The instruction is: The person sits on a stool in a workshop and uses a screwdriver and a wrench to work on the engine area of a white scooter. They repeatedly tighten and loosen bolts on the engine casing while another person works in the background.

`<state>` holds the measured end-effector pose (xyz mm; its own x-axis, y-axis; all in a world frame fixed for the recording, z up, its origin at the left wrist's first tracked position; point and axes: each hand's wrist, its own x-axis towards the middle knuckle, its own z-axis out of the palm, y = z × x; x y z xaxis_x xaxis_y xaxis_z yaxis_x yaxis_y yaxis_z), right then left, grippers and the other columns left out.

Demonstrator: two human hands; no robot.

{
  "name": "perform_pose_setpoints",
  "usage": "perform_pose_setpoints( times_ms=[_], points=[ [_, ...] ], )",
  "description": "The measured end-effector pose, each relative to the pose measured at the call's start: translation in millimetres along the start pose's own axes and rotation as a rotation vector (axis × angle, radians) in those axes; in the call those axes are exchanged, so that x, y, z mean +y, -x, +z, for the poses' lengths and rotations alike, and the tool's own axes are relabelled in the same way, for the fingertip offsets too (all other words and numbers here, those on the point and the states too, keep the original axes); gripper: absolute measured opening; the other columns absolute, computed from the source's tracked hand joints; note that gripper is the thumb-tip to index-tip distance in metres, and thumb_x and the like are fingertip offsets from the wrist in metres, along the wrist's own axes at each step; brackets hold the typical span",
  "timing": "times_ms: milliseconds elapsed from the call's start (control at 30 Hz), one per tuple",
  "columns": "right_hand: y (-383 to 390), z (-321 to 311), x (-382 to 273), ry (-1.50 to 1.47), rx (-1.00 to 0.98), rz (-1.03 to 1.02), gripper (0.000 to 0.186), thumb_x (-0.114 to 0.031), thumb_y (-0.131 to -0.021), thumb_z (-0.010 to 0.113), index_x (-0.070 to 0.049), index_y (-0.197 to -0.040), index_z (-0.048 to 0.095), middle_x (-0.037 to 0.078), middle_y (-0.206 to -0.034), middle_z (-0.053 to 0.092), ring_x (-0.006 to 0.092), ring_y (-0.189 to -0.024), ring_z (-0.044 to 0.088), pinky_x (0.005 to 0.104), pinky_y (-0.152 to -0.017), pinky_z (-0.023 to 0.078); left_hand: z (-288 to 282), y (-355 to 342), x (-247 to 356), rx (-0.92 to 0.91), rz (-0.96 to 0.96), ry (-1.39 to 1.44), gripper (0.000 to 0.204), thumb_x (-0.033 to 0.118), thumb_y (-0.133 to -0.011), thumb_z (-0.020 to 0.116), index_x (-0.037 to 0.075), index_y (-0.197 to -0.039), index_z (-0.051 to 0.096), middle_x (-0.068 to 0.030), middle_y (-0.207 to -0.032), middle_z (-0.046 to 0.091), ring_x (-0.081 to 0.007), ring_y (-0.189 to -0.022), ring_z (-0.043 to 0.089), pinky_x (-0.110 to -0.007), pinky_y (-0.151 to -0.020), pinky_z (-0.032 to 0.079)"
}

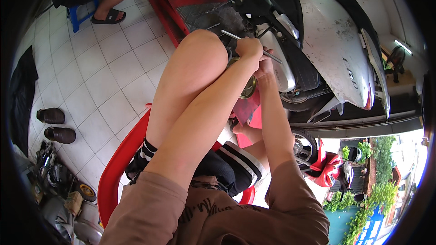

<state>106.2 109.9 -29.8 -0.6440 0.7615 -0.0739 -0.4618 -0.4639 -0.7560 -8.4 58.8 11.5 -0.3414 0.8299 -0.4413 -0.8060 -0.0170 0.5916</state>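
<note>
A thin silver metal rod [229, 35] slants across in front of my knees, its far end pointing up and left. My left hand [249, 49] is closed in a fist around its middle. Just below and to the right, my right hand [265, 67] has its fingers curled against the rod near its other end. Whether the rod belongs to a larger tool is hidden by my hands. Right beside them is the underside of a silver and black motorbike [334, 36], with a pale engine cover [282, 75]. A round gold-rimmed tin [248, 90] is partly covered by my left forearm.
I sit on a red plastic chair [120, 168]. A red metal frame [165, 11] stands at the motorbike's front left. Another person's leg [111, 0] shows beside a blue stool [74, 18]. Brown shoes [60, 134] and machine parts [54, 165] lie left; a red motorbike [324, 168] stands right.
</note>
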Motion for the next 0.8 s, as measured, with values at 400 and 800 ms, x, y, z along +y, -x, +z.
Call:
perform_pose_setpoints(
  times_ms=[400,800],
  points=[
    [6.6,35.1,22.8,-0.020,-0.004,-0.120,0.021,-0.024,-0.095,0.051,-0.006,-0.102,0.059,0.003,-0.096,0.063,0.0131,-0.084,0.060,0.0231,-0.070,0.051,-19.8,92.6,68.4,-0.054,0.572,-1.164,0.080,0.020,-0.079,0.058,-0.007,-0.142,0.015,-0.0266,-0.110,0.051,-0.0403,-0.099,0.059,-0.042,-0.079,0.052],
    [2.4,44.0,19.2,0.074,0.095,-0.065,0.022,-0.026,-0.095,0.051,-0.006,-0.101,0.059,0.004,-0.094,0.063,0.0132,-0.082,0.059,0.0229,-0.069,0.050,-21.0,73.3,47.3,-0.037,0.559,-1.519,0.069,0.028,-0.077,0.067,-0.010,-0.129,0.042,-0.0172,-0.116,0.052,-0.0247,-0.104,0.055,-0.031,-0.064,0.055]
  ],
)
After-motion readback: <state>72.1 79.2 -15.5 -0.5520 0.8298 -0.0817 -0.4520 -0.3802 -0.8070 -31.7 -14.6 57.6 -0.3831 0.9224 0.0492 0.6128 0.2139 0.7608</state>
